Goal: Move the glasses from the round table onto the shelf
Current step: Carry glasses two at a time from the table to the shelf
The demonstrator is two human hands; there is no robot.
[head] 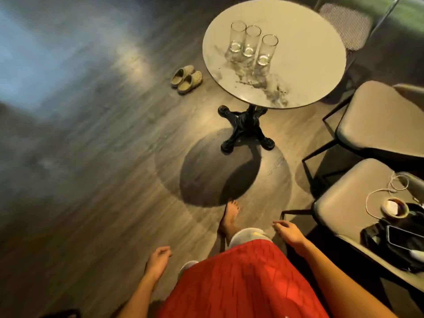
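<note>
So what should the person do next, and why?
Probably step closer to the round table: all three glasses stand on it in a row, seemingly out of reach, and the left hand and right hand hang loose, holding nothing.

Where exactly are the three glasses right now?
In the head view the glasses stand in a close row on the left half of the round table, upper middle of the picture; a pair of clogs lies on the floor to their left.
</note>
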